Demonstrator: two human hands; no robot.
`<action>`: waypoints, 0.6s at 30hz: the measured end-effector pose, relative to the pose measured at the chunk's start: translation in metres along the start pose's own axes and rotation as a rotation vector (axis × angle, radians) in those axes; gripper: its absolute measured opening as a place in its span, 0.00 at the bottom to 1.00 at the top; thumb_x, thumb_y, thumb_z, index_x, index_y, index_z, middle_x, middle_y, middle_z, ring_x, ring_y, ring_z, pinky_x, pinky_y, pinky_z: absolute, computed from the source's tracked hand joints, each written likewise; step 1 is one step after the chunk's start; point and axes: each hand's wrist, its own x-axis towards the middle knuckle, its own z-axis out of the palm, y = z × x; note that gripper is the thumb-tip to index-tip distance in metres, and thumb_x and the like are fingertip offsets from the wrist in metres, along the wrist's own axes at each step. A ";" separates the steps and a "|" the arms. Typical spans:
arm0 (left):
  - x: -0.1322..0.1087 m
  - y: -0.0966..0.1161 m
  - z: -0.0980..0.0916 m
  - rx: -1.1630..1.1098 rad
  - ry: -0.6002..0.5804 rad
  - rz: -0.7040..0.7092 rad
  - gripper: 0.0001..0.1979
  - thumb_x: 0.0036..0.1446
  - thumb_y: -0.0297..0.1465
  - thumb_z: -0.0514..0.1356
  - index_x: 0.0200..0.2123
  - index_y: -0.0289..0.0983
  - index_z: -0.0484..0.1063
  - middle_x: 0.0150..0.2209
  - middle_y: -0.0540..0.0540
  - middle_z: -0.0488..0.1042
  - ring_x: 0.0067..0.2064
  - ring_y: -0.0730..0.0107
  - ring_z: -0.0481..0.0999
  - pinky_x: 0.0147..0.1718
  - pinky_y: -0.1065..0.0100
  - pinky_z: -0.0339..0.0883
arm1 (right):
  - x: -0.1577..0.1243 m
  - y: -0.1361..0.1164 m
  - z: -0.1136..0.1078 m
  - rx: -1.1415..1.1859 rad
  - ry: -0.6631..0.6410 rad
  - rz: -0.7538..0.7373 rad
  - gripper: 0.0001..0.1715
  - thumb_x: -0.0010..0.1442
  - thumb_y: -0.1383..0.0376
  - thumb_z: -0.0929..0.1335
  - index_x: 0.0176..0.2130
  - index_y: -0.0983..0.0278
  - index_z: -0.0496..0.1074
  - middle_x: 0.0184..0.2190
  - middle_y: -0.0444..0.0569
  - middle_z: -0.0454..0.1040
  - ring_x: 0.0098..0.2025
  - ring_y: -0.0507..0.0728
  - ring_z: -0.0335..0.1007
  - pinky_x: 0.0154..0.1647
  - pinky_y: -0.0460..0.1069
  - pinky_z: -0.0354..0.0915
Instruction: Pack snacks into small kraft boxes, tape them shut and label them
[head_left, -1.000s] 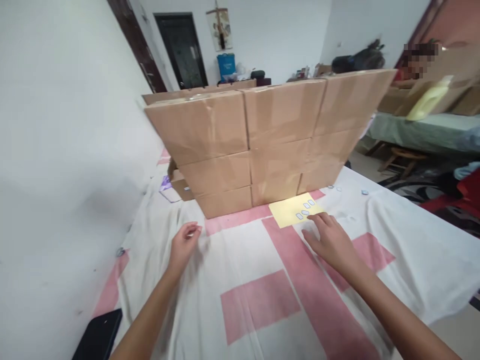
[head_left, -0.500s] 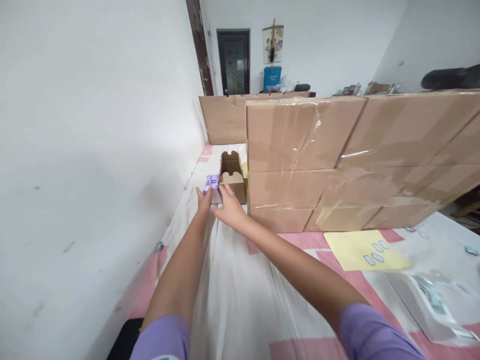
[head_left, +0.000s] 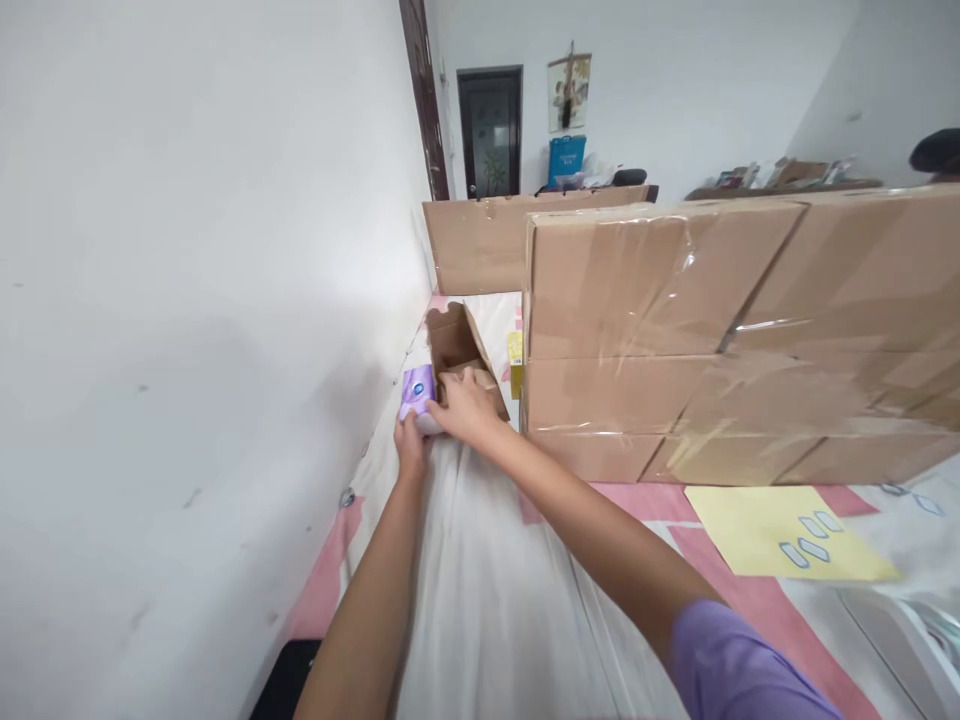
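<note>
My left hand (head_left: pixel 411 442) grips a small purple and white packet (head_left: pixel 417 392) close to the white wall. My right hand (head_left: pixel 466 408) is closed on the front edge of a small open brown carton (head_left: pixel 454 345), which is tilted toward me. Both hands reach far forward over the white and pink cloth (head_left: pixel 480 560). The carton sits just left of a stack of large taped cardboard boxes (head_left: pixel 675 330).
A yellow sheet (head_left: pixel 787 535) with three small stickers lies on the cloth at the right. A small yellow box (head_left: pixel 515 352) stands behind the carton. Another big cardboard box (head_left: pixel 480 240) stands at the back. A black object (head_left: pixel 281 685) lies at the lower left edge.
Both hands left the cloth near the yellow sheet and reached left to the carton by the wall. The left hand took the purple packet; the right hand tipped the carton toward me.
</note>
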 end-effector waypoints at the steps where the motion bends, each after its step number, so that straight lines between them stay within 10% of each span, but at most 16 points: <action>1: -0.013 0.010 -0.015 -0.021 0.038 -0.030 0.24 0.65 0.45 0.57 0.58 0.37 0.66 0.54 0.40 0.71 0.49 0.60 0.75 0.46 0.53 0.74 | -0.019 -0.002 -0.007 0.000 -0.006 -0.103 0.30 0.65 0.52 0.65 0.62 0.60 0.65 0.56 0.59 0.65 0.53 0.66 0.70 0.53 0.62 0.68; 5: -0.077 0.050 -0.073 -0.068 0.110 -0.103 0.22 0.65 0.46 0.49 0.55 0.44 0.67 0.56 0.42 0.72 0.51 0.55 0.75 0.43 0.50 0.76 | -0.103 0.015 -0.045 0.026 -0.084 -0.439 0.32 0.70 0.59 0.62 0.69 0.60 0.54 0.57 0.60 0.61 0.50 0.63 0.68 0.48 0.60 0.70; 10: -0.167 0.083 -0.123 -0.049 0.140 -0.165 0.16 0.57 0.46 0.54 0.45 0.47 0.72 0.48 0.46 0.77 0.46 0.53 0.77 0.36 0.50 0.77 | -0.206 0.064 -0.099 0.240 -0.226 -0.590 0.22 0.68 0.58 0.66 0.60 0.57 0.65 0.53 0.54 0.63 0.44 0.58 0.71 0.41 0.52 0.73; 18: -0.275 0.092 -0.135 -0.058 0.116 -0.187 0.16 0.55 0.46 0.58 0.44 0.49 0.75 0.49 0.49 0.79 0.46 0.53 0.79 0.32 0.56 0.77 | -0.324 0.134 -0.165 0.067 -0.126 -0.435 0.05 0.70 0.60 0.63 0.45 0.57 0.66 0.54 0.54 0.67 0.34 0.55 0.72 0.33 0.53 0.71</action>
